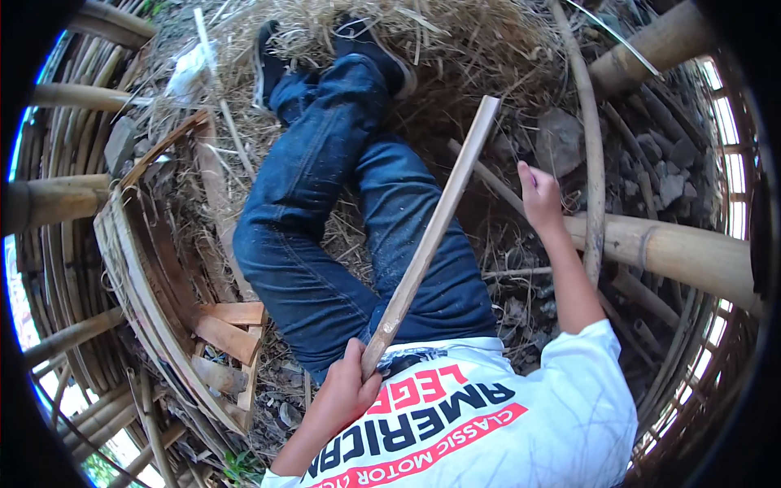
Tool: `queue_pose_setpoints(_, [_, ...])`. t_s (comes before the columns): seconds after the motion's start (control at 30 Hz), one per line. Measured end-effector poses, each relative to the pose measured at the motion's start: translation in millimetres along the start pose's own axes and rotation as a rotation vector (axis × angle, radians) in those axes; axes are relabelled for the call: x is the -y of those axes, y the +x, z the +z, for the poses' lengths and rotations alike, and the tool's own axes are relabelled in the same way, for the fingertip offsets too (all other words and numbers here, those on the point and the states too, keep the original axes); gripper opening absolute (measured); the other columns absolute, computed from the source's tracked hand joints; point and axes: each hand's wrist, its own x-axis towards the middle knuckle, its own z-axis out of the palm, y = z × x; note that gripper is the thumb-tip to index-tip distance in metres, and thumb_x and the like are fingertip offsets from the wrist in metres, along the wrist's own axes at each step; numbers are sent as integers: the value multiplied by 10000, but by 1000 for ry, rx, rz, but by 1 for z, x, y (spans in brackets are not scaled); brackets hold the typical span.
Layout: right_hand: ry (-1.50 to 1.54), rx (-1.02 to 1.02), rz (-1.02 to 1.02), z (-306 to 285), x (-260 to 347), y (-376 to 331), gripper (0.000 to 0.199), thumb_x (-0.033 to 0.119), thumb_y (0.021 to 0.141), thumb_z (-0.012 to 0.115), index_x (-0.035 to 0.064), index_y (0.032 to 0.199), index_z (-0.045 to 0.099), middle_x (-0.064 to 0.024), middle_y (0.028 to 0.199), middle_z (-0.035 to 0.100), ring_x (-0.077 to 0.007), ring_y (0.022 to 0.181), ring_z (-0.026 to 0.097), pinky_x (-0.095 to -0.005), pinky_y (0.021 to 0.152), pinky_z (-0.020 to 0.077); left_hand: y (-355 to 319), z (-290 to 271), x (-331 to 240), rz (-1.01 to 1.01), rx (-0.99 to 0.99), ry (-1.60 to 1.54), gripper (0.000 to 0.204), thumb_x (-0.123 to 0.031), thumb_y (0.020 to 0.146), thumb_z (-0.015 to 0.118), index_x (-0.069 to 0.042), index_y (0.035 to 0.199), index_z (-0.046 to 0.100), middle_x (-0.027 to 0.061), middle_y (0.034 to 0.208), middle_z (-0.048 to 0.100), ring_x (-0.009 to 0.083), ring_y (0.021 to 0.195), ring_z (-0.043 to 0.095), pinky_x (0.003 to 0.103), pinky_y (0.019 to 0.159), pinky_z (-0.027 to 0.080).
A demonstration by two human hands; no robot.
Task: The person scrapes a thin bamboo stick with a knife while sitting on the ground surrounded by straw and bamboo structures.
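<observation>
My left hand is closed around the lower end of a long, flat-sided pale wooden strip. The strip slants up and to the right across my blue jeans, its far end above my right thigh. Off to the right, my right hand is closed, thumb pointing up, apart from the strip. A purplish bit shows by its thumb; whatever its fingers hold is hidden. Close beside that hand runs a thin greyish stick; whether the hand touches it I cannot tell.
Dry straw lies around my shoes. A thick bamboo pole and a curved branch stand at the right, over rubble. On the left are a broken wooden frame, short wood pieces and a bamboo-slat wall.
</observation>
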Motion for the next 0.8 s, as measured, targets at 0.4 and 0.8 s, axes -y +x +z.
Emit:
queue_pose_setpoints(0.4, [540, -82, 73, 50, 43, -50, 279, 242, 1000, 468, -1, 924, 583, -57, 737, 567, -136, 650, 503, -299, 601, 418, 32, 1, 9, 87, -37, -60, 219, -110, 909, 597, -4, 947, 409, 178, 665, 483, 219, 614, 410, 380, 578, 397])
queue_pose_setpoints(0.8, [631, 4, 21, 54, 60, -32, 179, 142, 980, 559, 7, 1073, 629, 3, 728, 582, -42, 584, 473, -228, 527, 396, 36, 5, 26, 54, -75, 215, 350, -309, 979, 539, 12, 983, 398, 328, 751, 603, 535, 765, 577, 560, 621, 433])
